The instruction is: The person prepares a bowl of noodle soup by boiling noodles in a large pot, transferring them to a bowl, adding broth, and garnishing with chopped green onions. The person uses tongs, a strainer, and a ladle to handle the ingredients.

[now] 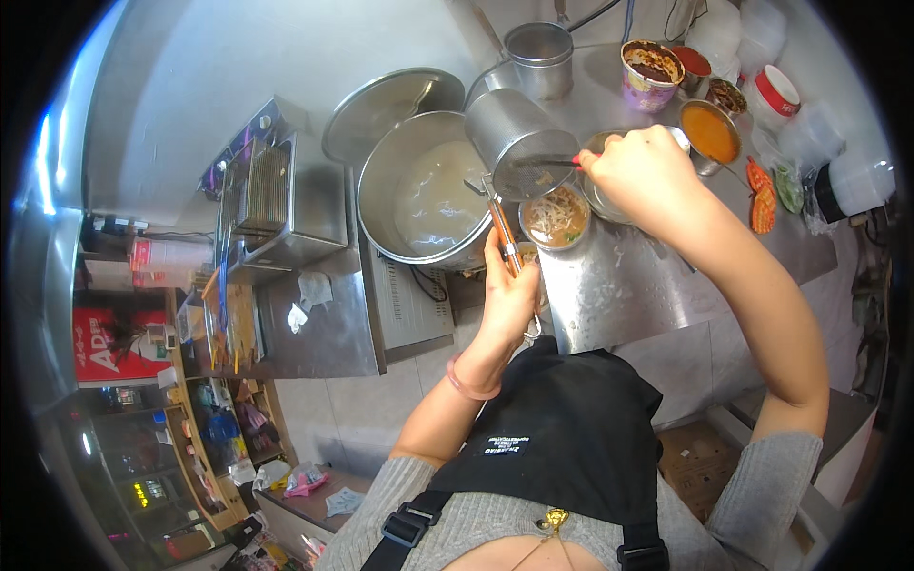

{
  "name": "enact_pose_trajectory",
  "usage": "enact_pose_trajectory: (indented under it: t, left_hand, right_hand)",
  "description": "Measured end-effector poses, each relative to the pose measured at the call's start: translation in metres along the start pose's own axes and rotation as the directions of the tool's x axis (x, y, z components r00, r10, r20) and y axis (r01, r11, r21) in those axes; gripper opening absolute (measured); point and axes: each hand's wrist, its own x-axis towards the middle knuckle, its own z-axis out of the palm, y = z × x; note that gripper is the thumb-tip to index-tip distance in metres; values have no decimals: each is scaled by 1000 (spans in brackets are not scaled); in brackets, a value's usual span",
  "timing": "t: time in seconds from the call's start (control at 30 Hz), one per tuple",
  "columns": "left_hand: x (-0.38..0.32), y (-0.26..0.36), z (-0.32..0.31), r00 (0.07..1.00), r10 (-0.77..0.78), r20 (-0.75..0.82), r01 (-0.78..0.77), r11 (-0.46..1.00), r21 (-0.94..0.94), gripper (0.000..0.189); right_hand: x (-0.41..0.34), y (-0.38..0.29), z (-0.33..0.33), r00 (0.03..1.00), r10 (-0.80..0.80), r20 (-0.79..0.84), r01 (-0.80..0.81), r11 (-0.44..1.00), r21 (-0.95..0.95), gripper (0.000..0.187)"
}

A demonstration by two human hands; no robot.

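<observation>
My left hand (510,289) grips the wooden handle (505,232) of a cylindrical metal mesh strainer (525,139). The strainer is tilted, its mouth towards a round tub (555,214) of broth with pale strands and a bit of green. In my right hand (639,175) is a dark, thin utensil (553,162) that reaches into the strainer's mouth; its tip is hard to make out. Left of the strainer stands a large steel stockpot (428,196) of cloudy liquid. Partly under my right hand is a metal bowl (596,189), its contents mostly hidden.
A pot lid (393,107) leans behind the stockpot. A deep fryer (285,193) with wire baskets stands to the left. At the back right are a purple sauce tub (650,78), a pot of orange liquid (710,135) and plastic containers. Another strainer (540,61) stands by the wall.
</observation>
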Motion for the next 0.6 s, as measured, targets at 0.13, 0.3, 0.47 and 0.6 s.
enact_pose_trajectory:
  t: [0.13,0.3,0.47,0.6]
  left_hand:
    - [-1,2,3,1000,6,28,-5,1000,-2,77]
    - [8,-15,-3,1000,3,2,-3,998,70,79]
    - [21,-43,-10,994,95,-63,-82,981,175,80]
    - [22,-43,-7,994,101,-45,-86,961,261,79]
  right_hand:
    - [16,-6,24,984,73,-162,-79,996,-33,26]
    - [-10,-6,16,999,-27,-45,28,1000,7,16]
    - [-42,-14,-24,995,-94,-13,94,994,-59,15]
    - [-18,-14,3,992,4,-127,-12,998,-63,31]
